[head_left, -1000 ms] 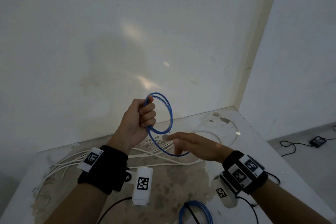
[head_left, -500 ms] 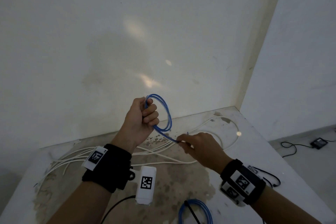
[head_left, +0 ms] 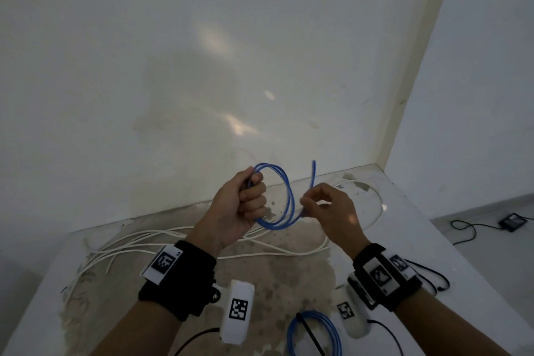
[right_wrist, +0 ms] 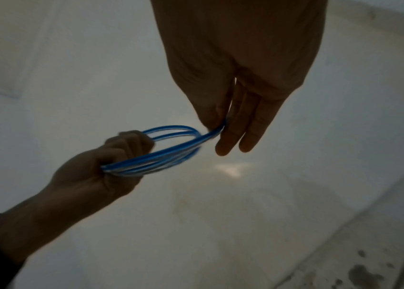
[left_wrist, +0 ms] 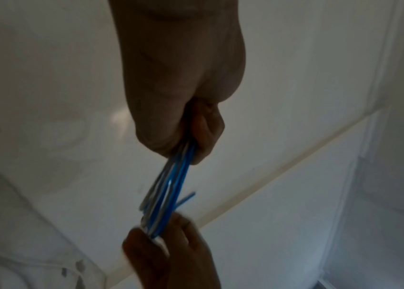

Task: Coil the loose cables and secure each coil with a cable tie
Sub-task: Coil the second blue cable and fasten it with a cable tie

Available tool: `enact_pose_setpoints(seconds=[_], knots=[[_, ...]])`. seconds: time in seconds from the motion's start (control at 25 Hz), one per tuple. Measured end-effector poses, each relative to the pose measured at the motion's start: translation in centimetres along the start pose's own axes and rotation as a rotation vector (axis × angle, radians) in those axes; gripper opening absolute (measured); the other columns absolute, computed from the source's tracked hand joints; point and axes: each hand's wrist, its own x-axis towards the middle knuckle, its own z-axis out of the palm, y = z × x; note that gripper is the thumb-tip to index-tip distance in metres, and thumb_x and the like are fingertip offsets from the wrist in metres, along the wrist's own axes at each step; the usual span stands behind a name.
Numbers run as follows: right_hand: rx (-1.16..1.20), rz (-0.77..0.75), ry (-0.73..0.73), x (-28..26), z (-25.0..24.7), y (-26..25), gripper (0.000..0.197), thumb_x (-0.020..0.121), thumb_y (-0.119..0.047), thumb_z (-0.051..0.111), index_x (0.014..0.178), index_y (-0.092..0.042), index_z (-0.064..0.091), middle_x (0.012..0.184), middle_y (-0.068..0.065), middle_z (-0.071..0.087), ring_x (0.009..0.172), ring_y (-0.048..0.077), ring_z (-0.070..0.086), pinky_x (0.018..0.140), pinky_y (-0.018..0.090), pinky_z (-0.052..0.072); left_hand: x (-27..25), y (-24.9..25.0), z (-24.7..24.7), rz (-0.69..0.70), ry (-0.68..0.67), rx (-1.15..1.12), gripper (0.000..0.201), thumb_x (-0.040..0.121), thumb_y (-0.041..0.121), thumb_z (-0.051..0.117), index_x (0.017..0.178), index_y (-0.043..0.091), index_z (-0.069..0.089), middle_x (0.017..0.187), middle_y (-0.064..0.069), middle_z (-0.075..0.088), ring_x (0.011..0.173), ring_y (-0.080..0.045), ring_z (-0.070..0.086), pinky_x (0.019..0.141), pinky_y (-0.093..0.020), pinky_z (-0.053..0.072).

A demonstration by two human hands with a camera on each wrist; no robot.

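I hold a coil of blue cable point(head_left: 284, 196) up in front of the wall. My left hand point(head_left: 245, 205) grips the coil's left side in a fist point(right_wrist: 112, 162). My right hand point(head_left: 323, 208) pinches the cable near its loose end at the coil's right side point(right_wrist: 217, 129), with the other fingers straight. The free tip point(head_left: 313, 170) sticks upward. In the left wrist view the blue strands point(left_wrist: 171, 185) run from my left hand point(left_wrist: 196, 136) down to my right hand point(left_wrist: 166, 248).
Several loose white cables point(head_left: 173, 243) lie across the stained white table point(head_left: 433, 246). A second blue coil point(head_left: 318, 332) with a black cable tie point(head_left: 309, 334) lies at the near edge. A black adapter point(head_left: 513, 221) sits on the floor to the right.
My right hand took hold of the cable's loose end and brought it up and round to the coil's right side. The left hand stayed clenched on the coil.
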Motion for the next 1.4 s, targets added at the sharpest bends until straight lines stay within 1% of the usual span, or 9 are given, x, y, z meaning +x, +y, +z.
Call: enact_pose_setpoints(seconds=[0.12,0.36,0.52,0.72,0.8,0.92,1.04,1.16,1.4], knots=[[0.082,-0.049,0.051,0.1,1.5,-1.1,0.027,0.088,-0.007,0.071,0.108,-0.021,0.059,0.078,0.001,0.074,0.065,0.016,0.071,0.063,0.029,0.061,0.2,-0.7,0.0,-0.055,0.018,-0.023,0.036,0.102,0.03,0.032,0.07,0.017,0.043,0.041,0.009,0.027,0.04,-0.008,0.005,0.032,-0.019,0.014],[0.232,-0.038,0.007,-1.5,2.3,-1.8,0.018,0.099,-0.01,0.057,0.105,-0.022,0.067,0.097,0.001,0.072,0.075,0.021,0.067,0.06,0.029,0.059,0.2,0.0,0.3,-0.126,-0.035,-0.054,0.035,0.096,0.032,0.038,0.065,0.017,0.045,0.044,0.009,0.017,0.039,-0.007,0.004,0.03,-0.018,0.014],[0.263,0.012,-0.056,-2.9,0.8,-1.6,0.017,0.101,-0.018,0.053,0.117,-0.021,0.06,0.098,0.002,0.076,0.074,0.003,0.061,0.067,0.02,0.05,0.5,-1.1,-0.1,-0.22,-0.06,0.025,0.043,0.097,0.039,0.04,0.06,0.018,0.039,0.042,0.008,0.024,0.034,-0.006,0.01,0.033,-0.019,0.013],[0.326,0.086,0.036,-3.9,-1.2,-1.1,0.024,0.103,-0.019,0.049,0.123,-0.018,0.061,0.085,0.003,0.064,0.082,0.012,0.063,0.08,0.035,0.06,1.3,-4.6,0.4,-0.22,-0.073,0.008,0.038,0.094,0.03,0.038,0.057,0.019,0.032,0.043,0.006,0.022,0.039,-0.009,0.012,0.041,-0.023,0.014],[0.44,0.174,-0.01,-4.1,-1.6,-1.1,0.026,0.106,-0.019,0.043,0.121,-0.013,0.062,0.074,0.002,0.052,0.067,0.013,0.057,0.067,0.034,0.059,1.8,-6.0,0.9,-0.187,-0.044,-0.045,0.034,0.092,0.027,0.038,0.059,0.019,0.034,0.042,0.007,0.021,0.04,-0.009,0.007,0.04,-0.023,0.01],[0.548,0.241,-0.063,-4.2,-2.7,-1.0,0.03,0.107,-0.018,0.036,0.124,-0.009,0.059,0.064,-0.001,0.03,0.048,0.01,0.029,0.044,0.023,0.034,2.2,-7.4,1.1,-0.14,0.039,0.042,0.024,0.091,0.021,0.034,0.072,0.014,0.046,0.044,0.006,0.023,0.036,-0.008,0.014,0.038,-0.023,0.015],[0.34,0.199,-0.104,-4.2,-3.5,-0.6,0.029,0.107,-0.016,0.036,0.12,-0.01,0.061,0.055,-0.006,0.032,0.045,0.008,0.026,0.042,0.02,0.028,2.3,-8.5,1.7,-0.131,0.176,0.246,0.036,0.097,0.028,0.03,0.093,0.008,0.059,0.051,0.004,0.024,0.038,-0.009,0.018,0.043,-0.024,0.018],[0.284,0.183,-0.162,-4.4,-4.0,-0.3,0.028,0.107,-0.017,0.038,0.121,-0.009,0.061,0.053,-0.008,0.034,0.045,0.008,0.029,0.043,0.021,0.028,2.7,-9.1,2.3,-0.15,0.261,0.499,0.052,0.097,0.056,0.04,0.09,0.009,0.062,0.053,0.005,0.021,0.042,-0.01,0.018,0.043,-0.025,0.017],[0.38,0.257,-0.229,-5.1,-6.1,2.1,0.031,0.107,-0.021,0.038,0.121,-0.001,0.059,0.062,-0.007,0.032,0.051,0.01,0.026,0.046,0.022,0.031,3.3,-10.2,3.0,-0.273,0.167,0.455,0.041,0.101,0.039,0.042,0.071,0.014,0.053,0.051,0.006,0.028,0.038,-0.007,0.019,0.039,-0.021,0.018]])
